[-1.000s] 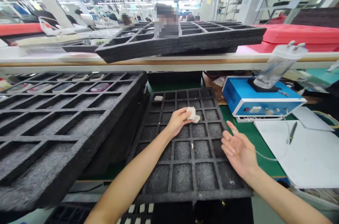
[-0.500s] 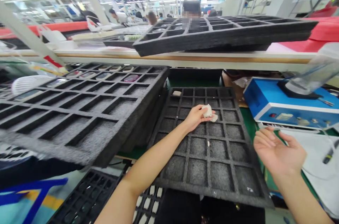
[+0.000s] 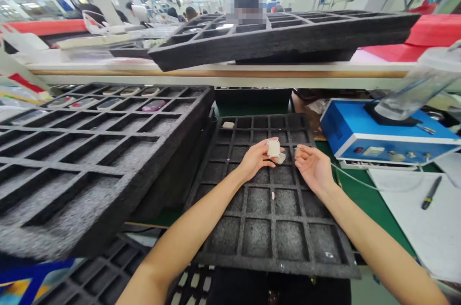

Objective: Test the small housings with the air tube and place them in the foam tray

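My left hand (image 3: 255, 160) is closed on a small off-white square plastic housing (image 3: 273, 148), its flat face turned toward me. A second pale piece (image 3: 280, 158) sticks out just below it, by the same fingers. To the right, my right hand (image 3: 312, 166) is raised with its fingers pinched together; what they hold is too small to make out. A thin clear tube (image 3: 355, 178) runs from behind that hand to the right. Both hands are above a black foam tray (image 3: 256, 213) with square compartments. One off-white piece (image 3: 227, 125) lies in its far left compartment.
A higher stack of black foam trays (image 3: 169, 151) stands at the left, with several pieces in its far compartments. At the right are a blue control box (image 3: 382, 137), white paper (image 3: 403, 218) and a black pen (image 3: 431, 193). Another foam tray (image 3: 288, 38) rests on the shelf ahead.
My right hand has moved left and up from beside the tray to near the left hand. The housing's flat face now shows more. The camera view has shifted slightly.
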`<state>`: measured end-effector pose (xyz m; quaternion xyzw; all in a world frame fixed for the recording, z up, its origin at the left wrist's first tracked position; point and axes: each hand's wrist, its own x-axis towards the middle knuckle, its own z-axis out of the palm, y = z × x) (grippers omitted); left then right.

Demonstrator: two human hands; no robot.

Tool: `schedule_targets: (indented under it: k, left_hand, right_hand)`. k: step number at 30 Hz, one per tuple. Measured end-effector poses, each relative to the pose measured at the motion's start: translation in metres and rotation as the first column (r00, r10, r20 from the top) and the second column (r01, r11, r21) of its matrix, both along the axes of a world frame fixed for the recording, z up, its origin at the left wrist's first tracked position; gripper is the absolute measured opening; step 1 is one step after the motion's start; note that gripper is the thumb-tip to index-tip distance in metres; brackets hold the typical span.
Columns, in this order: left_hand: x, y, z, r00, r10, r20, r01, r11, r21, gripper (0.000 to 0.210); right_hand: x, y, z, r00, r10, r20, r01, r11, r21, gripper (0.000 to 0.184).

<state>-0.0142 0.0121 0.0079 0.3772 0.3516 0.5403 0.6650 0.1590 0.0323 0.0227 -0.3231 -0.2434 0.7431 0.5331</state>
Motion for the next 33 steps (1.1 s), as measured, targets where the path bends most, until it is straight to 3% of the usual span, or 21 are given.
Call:
schedule_targets:
  k: [3,8,13,33]
  left_hand:
    - [0.002,-0.002,0.000,0.999,-0.012,-0.036,0.014,0.999,0.047,0.050]
    - [0.006,-0.004,-0.001,0.987,0.021,-0.157,0.000,0.992,0.130,0.049]
    - [0.009,-0.005,-0.002,0.971,0.039,-0.236,0.005,0.983,0.182,0.046]
    - [0.011,-0.007,-0.004,0.943,0.004,-0.332,0.072,0.974,0.214,0.042]
  right_hand:
    - [0.006,-0.004,-0.003,1.000,-0.001,0.023,-0.001,0.997,0.083,0.023]
    - [0.006,-0.015,-0.007,0.993,-0.045,0.108,0.015,0.965,0.263,0.007]
    - [0.007,-0.021,-0.014,0.979,-0.082,0.186,-0.032,0.842,0.539,0.006]
    - [0.006,-0.019,-0.015,0.955,-0.137,0.261,-0.035,0.826,0.562,0.010]
